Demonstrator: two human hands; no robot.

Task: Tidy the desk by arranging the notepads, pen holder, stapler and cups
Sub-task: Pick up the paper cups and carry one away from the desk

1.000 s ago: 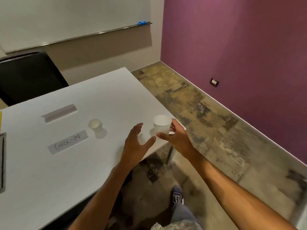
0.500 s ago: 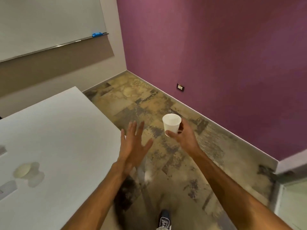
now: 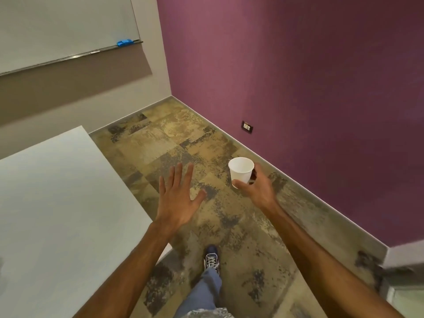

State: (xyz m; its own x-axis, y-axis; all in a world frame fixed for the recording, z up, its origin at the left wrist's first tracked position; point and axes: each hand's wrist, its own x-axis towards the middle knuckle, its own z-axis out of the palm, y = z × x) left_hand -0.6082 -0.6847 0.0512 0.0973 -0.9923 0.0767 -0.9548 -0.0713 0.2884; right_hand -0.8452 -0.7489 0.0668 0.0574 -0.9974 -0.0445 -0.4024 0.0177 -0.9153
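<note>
Out past the corner of the white laminate desk [image 3: 57,214], over the mottled tan and grey floor tiles [image 3: 183,138], the right hand [image 3: 257,191] grips a small white paper cup [image 3: 241,171], thumb across its lower front and fingers wrapped behind, with the cup upright and its open mouth up; it looks empty, though the bottom is not clearly seen. The left hand [image 3: 176,200] is open and holds nothing, palm down with fingers spread, hovering over the floor just beside the desk's edge. As a judgement, the task looks to be mid-way at best: one cup is off the desk and in hand, which suits a step of carrying it somewhere, perhaps to throw away or to stack, but where it is bound cannot be told from this view. The notepads, pen holder, stapler and any other cups are out of sight, so whether they have been arranged cannot be told; the stretch of desk that shows is bare. Around the scene are a purple painted wall [image 3: 298,76] with a small dark socket plate [image 3: 247,127] low down, a whiteboard [image 3: 64,26] with a blue eraser [image 3: 124,42] on its ledge, and the person's laced dark sneaker [image 3: 212,258] below a blue trouser leg. Nothing on the floor blocks the way ahead; the nearest thing to brush against is the desk corner by the left forearm.
</note>
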